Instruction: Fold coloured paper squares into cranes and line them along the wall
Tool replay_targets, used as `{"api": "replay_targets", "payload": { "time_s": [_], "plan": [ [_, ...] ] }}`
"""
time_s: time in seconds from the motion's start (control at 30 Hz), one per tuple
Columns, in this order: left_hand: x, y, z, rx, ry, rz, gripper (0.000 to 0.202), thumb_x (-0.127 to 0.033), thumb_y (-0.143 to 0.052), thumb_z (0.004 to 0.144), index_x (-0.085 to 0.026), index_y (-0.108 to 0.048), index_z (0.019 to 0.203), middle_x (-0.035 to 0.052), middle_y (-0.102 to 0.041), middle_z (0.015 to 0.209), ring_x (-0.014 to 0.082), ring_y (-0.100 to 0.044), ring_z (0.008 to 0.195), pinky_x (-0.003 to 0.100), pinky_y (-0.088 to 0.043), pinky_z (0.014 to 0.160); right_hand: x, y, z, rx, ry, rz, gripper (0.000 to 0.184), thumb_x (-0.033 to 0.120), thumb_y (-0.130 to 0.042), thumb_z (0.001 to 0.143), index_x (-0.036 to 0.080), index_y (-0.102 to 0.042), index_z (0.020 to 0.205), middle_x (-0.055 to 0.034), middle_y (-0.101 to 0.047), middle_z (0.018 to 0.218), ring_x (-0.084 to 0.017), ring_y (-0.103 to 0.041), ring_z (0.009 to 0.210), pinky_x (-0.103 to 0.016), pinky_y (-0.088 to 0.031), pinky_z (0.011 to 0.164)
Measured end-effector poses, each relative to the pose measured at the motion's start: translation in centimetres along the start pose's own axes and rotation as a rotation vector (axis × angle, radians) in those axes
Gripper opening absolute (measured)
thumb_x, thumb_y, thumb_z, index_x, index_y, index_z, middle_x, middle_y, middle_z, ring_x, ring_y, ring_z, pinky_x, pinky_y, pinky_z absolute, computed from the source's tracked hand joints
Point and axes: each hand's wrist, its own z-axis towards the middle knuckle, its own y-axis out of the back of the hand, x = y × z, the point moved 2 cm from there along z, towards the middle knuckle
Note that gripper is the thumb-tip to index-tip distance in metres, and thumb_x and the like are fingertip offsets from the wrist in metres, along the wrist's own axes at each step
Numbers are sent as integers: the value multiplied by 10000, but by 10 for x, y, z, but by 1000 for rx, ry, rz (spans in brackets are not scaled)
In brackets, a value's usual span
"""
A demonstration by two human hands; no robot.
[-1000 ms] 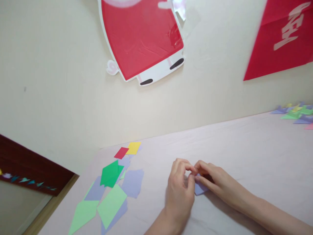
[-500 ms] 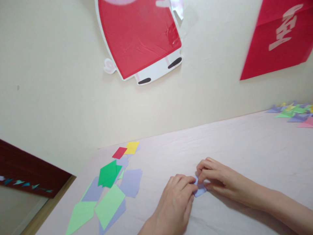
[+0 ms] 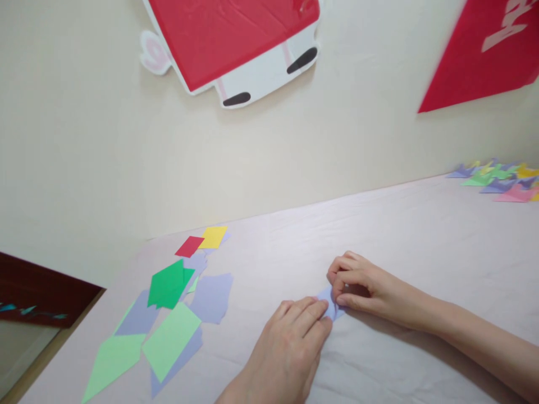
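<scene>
A small piece of folded lavender paper (image 3: 330, 310) lies on the pale cloth between my hands. My left hand (image 3: 290, 336) presses on its left side, fingers together and curled over the edge. With thumb and forefinger, my right hand (image 3: 356, 286) pinches the paper from the right; its other fingers are bent. Most of the paper's left part is hidden under my left fingers, so its full shape cannot be made out.
Loose paper sheets lie to the left: light green (image 3: 172, 342), dark green (image 3: 168, 283), lavender (image 3: 213, 297), red (image 3: 189, 246) and yellow (image 3: 213, 237). Several folded paper pieces (image 3: 499, 182) stand at the far right by the wall (image 3: 269, 163). The cloth-covered surface (image 3: 269, 252) meets that wall.
The view has tilted downward and shifted slightly. My right thumb and forefinger have lifted a fold of the lavender paper, and more of it shows between my hands.
</scene>
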Motion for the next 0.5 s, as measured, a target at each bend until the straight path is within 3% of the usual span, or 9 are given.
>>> {"api": "replay_targets", "payload": {
  "time_s": [0.3,0.5],
  "plan": [
    [-2,-4,1,-50,4,-31,301,-57,-458,896,-107,-558,1176,131,-612,1265,252,-555,1159,386,-491,970,1,-7,6,-73,-119,-13,113,160,-627,819,203,-610,716,-32,-615,853,-219,-504,891,-359,-394,803],
    [0,-4,6,12,36,-43,378,-51,-462,869,-116,-512,1238,131,-621,1147,252,-587,1002,401,-529,848,2,-8,8,-85,-141,-22,110,145,-625,800,206,-597,712,-31,-617,856,-220,-505,890,-361,-398,789]
  ]
}}
